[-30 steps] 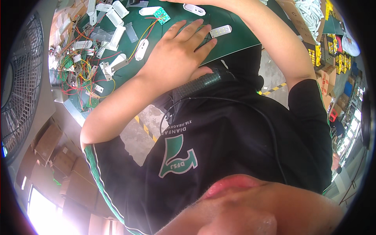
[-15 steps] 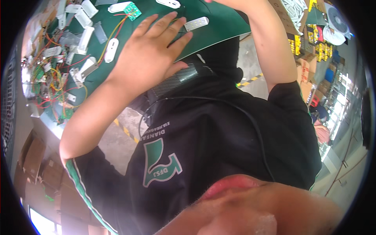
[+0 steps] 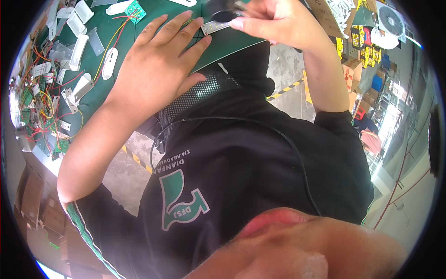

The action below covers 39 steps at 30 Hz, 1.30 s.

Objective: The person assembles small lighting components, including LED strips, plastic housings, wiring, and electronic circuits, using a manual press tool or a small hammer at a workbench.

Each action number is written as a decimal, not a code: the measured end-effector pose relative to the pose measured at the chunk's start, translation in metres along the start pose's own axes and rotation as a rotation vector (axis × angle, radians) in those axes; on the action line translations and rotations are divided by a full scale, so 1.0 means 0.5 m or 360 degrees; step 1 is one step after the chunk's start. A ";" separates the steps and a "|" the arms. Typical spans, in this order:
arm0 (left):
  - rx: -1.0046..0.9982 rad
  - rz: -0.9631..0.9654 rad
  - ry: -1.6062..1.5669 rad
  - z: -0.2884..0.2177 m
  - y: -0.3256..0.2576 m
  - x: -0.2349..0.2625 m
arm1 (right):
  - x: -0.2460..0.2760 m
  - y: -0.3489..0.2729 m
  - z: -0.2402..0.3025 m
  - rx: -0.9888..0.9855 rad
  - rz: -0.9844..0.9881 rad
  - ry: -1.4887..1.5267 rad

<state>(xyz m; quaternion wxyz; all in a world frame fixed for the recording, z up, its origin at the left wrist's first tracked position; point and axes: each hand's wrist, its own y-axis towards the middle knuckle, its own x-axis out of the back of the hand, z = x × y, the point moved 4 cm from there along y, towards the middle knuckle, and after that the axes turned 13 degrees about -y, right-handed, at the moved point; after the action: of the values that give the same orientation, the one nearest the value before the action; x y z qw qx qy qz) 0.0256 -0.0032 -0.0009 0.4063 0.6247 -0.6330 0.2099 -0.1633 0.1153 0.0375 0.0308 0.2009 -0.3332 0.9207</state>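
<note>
My left hand (image 3: 155, 60) lies palm down on the green work mat (image 3: 241, 41), fingers spread. Just beyond its fingertips is a small white LED board (image 3: 216, 27) with pale yellow squares, partly covered. My right hand (image 3: 276, 24) is closed, thumb and fingers pinched together, at the board's right end. In or right by its grip is a black object with a rounded end (image 3: 222, 11), held over the board; blur and the top edge hide its kind. A green circuit board (image 3: 135, 12) with red and yellow wires and a white oval casing (image 3: 110, 63) lie left of my left hand.
Loose wires, small boards and white plastic housings (image 3: 76, 51) are heaped along the mat's left side. A cardboard box of white parts (image 3: 341, 16) stands at the upper right, with a fan (image 3: 390, 21) beyond it. Cardboard boxes (image 3: 32, 190) stand at the lower left.
My right hand has come down into view from the top edge, with the black object now over the LED board. My left hand stays spread on the mat; the whole view has shifted slightly.
</note>
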 end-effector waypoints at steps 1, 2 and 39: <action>0.0007 0.0000 0.0001 0.000 -0.001 0.001 | 0.003 0.017 -0.001 0.0180 -0.0181 -0.0040; 0.0009 0.0006 0.0003 0.000 -0.001 0.001 | 0.009 0.023 0.002 0.0359 -0.0365 -0.0079; -0.0085 0.0049 0.0099 -0.005 0.010 0.014 | 0.028 0.025 -0.009 0.0366 -0.0561 -0.1300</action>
<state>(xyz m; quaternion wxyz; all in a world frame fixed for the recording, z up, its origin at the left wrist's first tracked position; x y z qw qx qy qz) 0.0222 -0.0049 0.0073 0.4390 0.5971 -0.6349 0.2185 -0.1799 0.1072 0.0324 0.0306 0.6030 -0.1745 0.7778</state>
